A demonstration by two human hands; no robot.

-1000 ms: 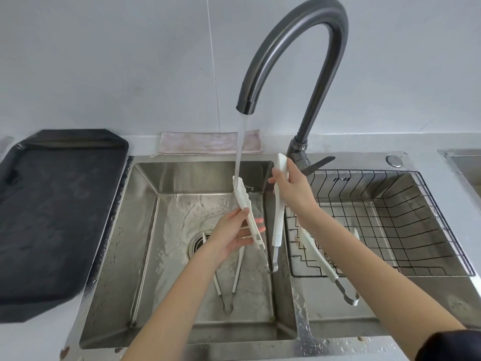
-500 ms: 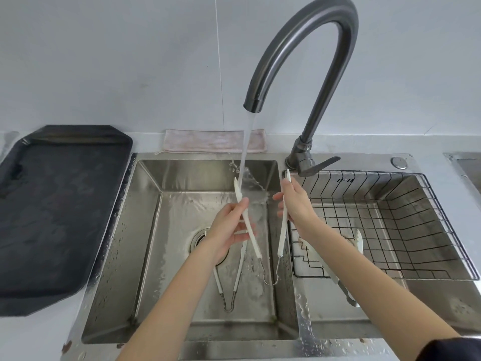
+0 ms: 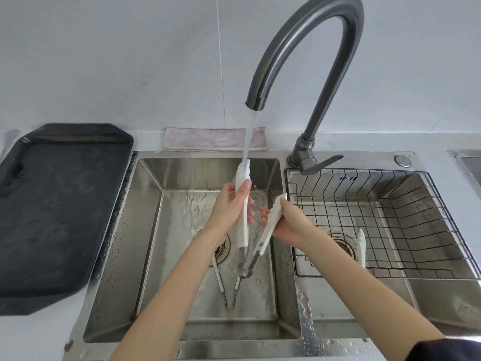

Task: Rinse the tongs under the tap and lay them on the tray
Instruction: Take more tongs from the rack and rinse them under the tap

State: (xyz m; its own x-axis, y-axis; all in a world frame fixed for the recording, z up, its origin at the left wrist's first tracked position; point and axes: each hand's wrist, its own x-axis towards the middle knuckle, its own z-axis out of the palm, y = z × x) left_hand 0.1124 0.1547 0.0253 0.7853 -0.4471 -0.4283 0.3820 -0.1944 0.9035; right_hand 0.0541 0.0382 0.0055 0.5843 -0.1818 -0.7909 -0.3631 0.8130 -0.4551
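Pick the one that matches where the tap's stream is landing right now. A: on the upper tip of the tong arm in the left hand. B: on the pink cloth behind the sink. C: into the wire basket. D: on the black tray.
A: the water stream meets the top of the white plastic tong arm held upright by the left hand.

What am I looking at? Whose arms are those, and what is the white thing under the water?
There is no machine here. A person wears a camera on their head, so you see their own arms from above. The left hand and the right hand each hold one arm of white tongs, spread open. Water from the tap runs onto one tip, over the sink. More tongs lie in the sink and in the wire basket. A dark tray waits on the left.
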